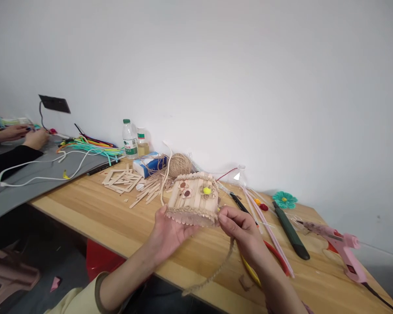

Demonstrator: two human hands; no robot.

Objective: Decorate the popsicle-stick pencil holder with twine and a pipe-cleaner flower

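Observation:
A small container of pale wooden sticks (196, 198) is tipped on its side above the table, with twine round both ends and small flowers and a yellow dot on its face. My left hand (172, 231) holds it from below at its left side, palm up. At its lower right corner, my right hand (237, 222) is closed, thumb and fingers pinching the twine against the container's edge. A braided tail of twine (216, 272) hangs down from my right hand over the table's front edge.
Behind lie a twine ball (180, 165), loose sticks (122, 179), a tissue pack (149, 164) and bottles (129, 144). To the right are a green-handled cutter (291, 233), red-and-yellow-handled pliers (277, 257) and a pink glue gun (343, 250). Another person's hands (36, 138) are far left.

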